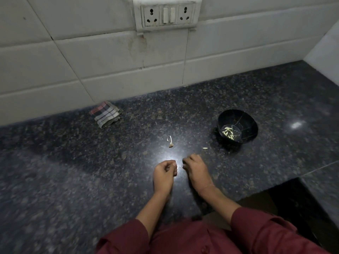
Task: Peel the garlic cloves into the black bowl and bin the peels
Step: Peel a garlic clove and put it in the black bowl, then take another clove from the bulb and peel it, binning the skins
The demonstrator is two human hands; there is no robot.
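Head-worn wide-angle view, forward and down, close over countertop (pixel 64 180).

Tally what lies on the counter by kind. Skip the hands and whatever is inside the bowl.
Black bowl: 1
Checked cloth: 1
Loose garlic bits: 3 (small; whether each is a peel or a clove is hard to tell)
Total: 5

No readable text anywhere (switch plate (pixel 166 14) included).
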